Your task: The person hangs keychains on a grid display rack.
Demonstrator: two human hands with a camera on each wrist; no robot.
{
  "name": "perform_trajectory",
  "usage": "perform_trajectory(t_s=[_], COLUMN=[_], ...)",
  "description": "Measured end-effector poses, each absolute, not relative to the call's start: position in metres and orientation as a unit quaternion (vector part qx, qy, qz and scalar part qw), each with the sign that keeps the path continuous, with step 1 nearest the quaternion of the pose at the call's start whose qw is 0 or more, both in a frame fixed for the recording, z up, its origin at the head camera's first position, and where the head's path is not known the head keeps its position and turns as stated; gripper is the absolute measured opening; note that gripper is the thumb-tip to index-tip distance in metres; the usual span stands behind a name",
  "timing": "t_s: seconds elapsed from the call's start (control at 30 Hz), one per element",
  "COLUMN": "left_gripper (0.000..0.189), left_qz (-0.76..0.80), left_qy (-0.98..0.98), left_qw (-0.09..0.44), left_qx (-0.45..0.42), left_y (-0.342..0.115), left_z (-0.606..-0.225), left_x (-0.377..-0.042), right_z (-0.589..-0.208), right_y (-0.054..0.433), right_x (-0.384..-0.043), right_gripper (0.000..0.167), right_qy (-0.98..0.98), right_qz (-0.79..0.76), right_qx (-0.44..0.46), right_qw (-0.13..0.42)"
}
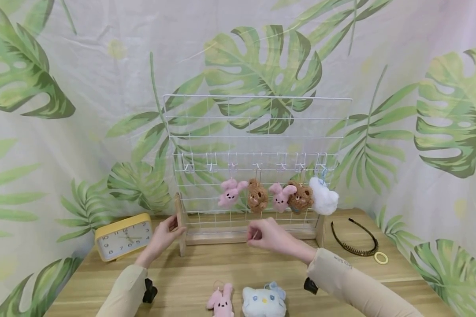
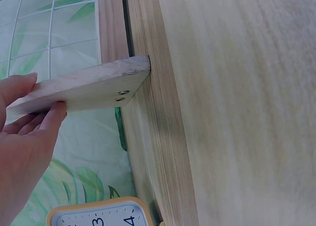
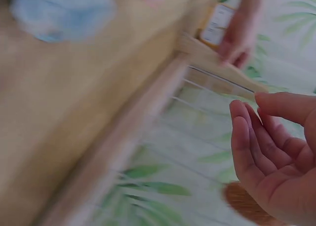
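Observation:
A white wire grid rack (image 1: 258, 118) stands on a wooden base, with plush keychains hanging from its hooks. My left hand (image 1: 167, 232) grips the rack's wooden side post (image 2: 84, 85), thumb on one face and fingers on the other. In front of the grid's lower part is my right hand (image 1: 270, 234), its fingers loosely bent; the right wrist view shows nothing between them. Above it hang a pink bunny (image 1: 232, 193), a brown bear (image 1: 257, 196), a second pink bunny (image 1: 280, 197), another brown bear (image 1: 301, 197) and a white plush (image 1: 325, 197).
On the table (image 1: 174, 281) near me lie a pink bunny plush (image 1: 222, 303) and a white cat-face plush (image 1: 264, 303) with a blue bow. A yellow clock (image 1: 124, 237) stands at the left. Toward the right are a dark headband (image 1: 358, 251) and a yellow ring (image 1: 381, 258).

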State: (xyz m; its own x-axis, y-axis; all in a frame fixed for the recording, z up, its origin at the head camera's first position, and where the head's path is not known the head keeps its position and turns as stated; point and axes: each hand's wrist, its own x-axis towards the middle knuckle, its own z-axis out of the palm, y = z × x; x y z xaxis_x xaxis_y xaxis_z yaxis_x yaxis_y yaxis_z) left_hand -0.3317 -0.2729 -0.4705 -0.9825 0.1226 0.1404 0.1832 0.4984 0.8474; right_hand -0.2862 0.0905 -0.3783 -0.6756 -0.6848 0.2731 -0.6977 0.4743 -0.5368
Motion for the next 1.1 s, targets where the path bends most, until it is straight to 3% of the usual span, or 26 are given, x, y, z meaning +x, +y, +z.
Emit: perform_trajectory(t_s=[0.27,0.53,1.1], left_gripper=[0.070,0.066,0.067], left_qz=[-0.488,-0.486,-0.487], left_qy=[-0.867,-0.869,-0.869], left_qw=[0.032,0.030,0.027], left_qx=[-0.091,-0.087,-0.090], left_y=[-0.273,-0.274,-0.272], left_z=[-0.467,-0.466,-0.467], left_x=[-0.333,-0.332,-0.329], right_z=[-0.442,-0.461,-0.474], right_y=[0.118,0.133,0.129], right_x=[-0.282,-0.279,-0.279], right_gripper=[0.009,0.009,0.010], right_qy=[-0.872,-0.883,-0.900], right_qz=[0.310,0.270,0.217], right_qx=[0.374,0.365,0.356], right_qw=[-0.063,-0.121,-0.126])
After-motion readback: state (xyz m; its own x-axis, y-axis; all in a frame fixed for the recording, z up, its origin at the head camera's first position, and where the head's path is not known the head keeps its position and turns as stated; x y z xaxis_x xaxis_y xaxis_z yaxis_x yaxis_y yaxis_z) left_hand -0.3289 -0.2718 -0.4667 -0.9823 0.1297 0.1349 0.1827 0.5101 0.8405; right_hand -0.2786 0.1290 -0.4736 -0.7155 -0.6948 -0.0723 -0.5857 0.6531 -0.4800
